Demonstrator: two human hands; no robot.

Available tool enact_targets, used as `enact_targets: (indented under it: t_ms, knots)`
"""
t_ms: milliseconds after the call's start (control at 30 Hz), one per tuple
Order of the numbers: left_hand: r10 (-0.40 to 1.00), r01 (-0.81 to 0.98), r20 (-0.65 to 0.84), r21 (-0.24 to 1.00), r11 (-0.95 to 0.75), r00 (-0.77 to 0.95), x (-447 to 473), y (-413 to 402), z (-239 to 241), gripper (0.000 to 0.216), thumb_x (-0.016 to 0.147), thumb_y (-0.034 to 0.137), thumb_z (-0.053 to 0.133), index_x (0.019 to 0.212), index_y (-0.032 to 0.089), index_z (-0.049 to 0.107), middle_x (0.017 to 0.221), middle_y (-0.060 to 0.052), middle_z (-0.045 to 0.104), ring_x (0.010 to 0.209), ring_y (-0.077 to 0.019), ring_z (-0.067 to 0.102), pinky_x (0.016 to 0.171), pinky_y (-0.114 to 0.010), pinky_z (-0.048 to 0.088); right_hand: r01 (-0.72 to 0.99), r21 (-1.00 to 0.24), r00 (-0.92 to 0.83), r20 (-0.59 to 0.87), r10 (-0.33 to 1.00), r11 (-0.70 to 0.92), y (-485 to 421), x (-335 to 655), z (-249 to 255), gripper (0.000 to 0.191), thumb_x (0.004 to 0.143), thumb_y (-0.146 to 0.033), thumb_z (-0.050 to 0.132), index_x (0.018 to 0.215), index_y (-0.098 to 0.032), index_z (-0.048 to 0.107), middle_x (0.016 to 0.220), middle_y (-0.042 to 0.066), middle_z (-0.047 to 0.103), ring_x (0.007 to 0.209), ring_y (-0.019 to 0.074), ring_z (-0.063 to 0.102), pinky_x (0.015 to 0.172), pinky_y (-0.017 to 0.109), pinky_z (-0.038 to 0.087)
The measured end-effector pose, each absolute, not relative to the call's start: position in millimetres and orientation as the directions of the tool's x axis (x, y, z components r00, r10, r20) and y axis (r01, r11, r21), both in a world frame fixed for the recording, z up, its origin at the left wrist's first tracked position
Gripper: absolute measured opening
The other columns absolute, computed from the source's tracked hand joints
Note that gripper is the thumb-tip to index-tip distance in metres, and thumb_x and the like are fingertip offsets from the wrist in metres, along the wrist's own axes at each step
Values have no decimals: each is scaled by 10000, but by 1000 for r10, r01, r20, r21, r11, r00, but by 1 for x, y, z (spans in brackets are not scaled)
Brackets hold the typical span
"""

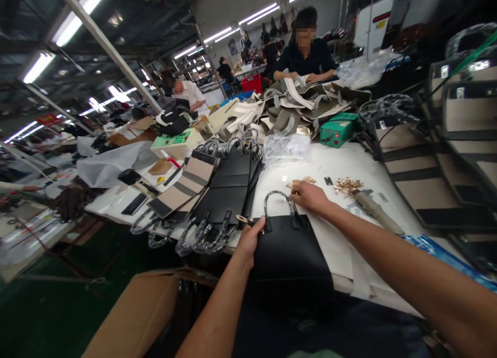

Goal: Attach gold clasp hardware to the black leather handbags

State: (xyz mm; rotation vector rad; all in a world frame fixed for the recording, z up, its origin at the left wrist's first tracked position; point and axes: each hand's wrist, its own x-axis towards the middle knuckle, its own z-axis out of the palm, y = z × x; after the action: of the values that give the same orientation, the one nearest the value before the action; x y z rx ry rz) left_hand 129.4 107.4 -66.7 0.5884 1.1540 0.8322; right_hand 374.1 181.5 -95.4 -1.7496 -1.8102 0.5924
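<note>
A black handbag (289, 257) lies at the near edge of the white worktable (334, 164), its plastic-wrapped handle (276, 198) arching away from me. My left hand (251, 239) grips the bag's top left corner, fingers closed on it beside a small gold fitting (244, 220). My right hand (310, 197) pinches the bag's top edge where the handle's right end joins, fingers closed. Loose gold metal parts (347, 185) lie just beyond that hand.
Black and beige bags (217, 187) with wrapped handles are stacked to the left. A green box (337, 129), a hammer handle (376, 211), cut leather pieces (295, 102) and beige bags (435, 166) at right crowd the table. Other workers sit behind. A cardboard box (140, 311) stands below.
</note>
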Motion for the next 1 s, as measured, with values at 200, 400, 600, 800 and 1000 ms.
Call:
enact_targets:
  t_ms: [200,400,600,800,1000]
  knots:
    - [831,-311,-512,771,556,216,123,102,-75,471,741,442,793,1026,72,726,777,-135,763,672,-269,734,730,-393,595,564,-825,111,55,992,-17,134,382,-75,239,910,-425,565,882,-198,634,768,19,670,691,175,648,659,299,530]
    - [854,-319,-472,792,520,221,118,101,-80,445,724,455,801,971,89,746,792,-118,766,665,-233,721,717,-353,576,-80,-997,241,-31,970,-12,81,357,-69,345,761,-484,768,899,-193,643,851,28,668,829,214,689,709,338,584]
    - [905,-269,-386,865,423,180,117,98,-83,362,694,367,800,957,122,756,886,-99,772,727,-217,713,724,-328,553,214,-971,306,-38,951,-108,85,340,-81,338,805,-525,678,915,-207,657,850,33,717,773,210,689,731,351,538]
    - [926,-209,-364,903,377,99,119,98,-89,248,687,328,754,846,138,748,752,-62,740,654,-192,674,650,-296,513,340,-925,392,-25,920,-170,93,329,-68,365,853,-550,573,981,-215,641,973,57,731,737,222,693,669,338,479]
    - [926,-230,-366,897,377,92,121,99,-92,203,700,315,721,808,145,740,706,-46,719,618,-181,656,618,-281,494,608,-786,333,120,935,-116,82,327,-50,321,885,-543,549,895,-240,654,852,18,721,737,219,655,705,336,430]
